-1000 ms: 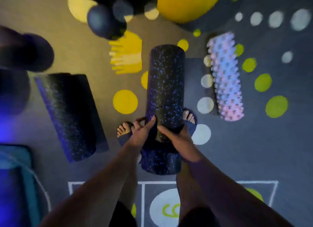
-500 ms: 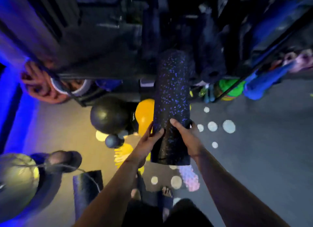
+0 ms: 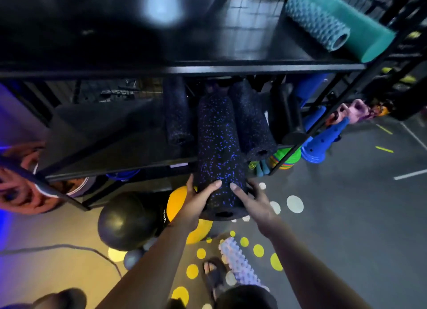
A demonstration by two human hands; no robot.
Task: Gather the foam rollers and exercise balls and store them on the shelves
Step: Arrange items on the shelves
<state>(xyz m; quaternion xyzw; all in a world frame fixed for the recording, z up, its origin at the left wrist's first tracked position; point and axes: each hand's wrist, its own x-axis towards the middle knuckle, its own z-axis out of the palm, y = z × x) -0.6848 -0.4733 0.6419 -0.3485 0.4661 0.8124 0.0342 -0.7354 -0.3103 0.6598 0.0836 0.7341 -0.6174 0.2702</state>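
The foam roller (image 3: 219, 151), black with blue flecks, lies lengthwise with its far end pointing to twelve o'clock over the middle shelf (image 3: 115, 168). Its near end hangs off the front edge in the person's hands. It looks light for its bulk and stiff enough to keep its shape, with a grainy skin that should not slip; nothing about it seems fragile. Being thick, it is best taken with a palm on each side near one end, as here.

The left hand (image 3: 196, 202) wraps the near end from eight o'clock, thumb laid on top. The right hand (image 3: 251, 200) clasps it from four o'clock, thumb likewise on top, fingers curled round the flank. Both forearms reach up from six o'clock.

On the shelf, a slim speckled roller (image 3: 176, 114) lies at eleven o'clock, and a second speckled roller (image 3: 251, 124) sits just beside it at one o'clock. Below, at seven o'clock, a black ball (image 3: 124, 221) and a yellow ball (image 3: 178, 200) sit on the floor (image 3: 346, 216). A pale knobbly roller (image 3: 238, 262) lies at six o'clock.
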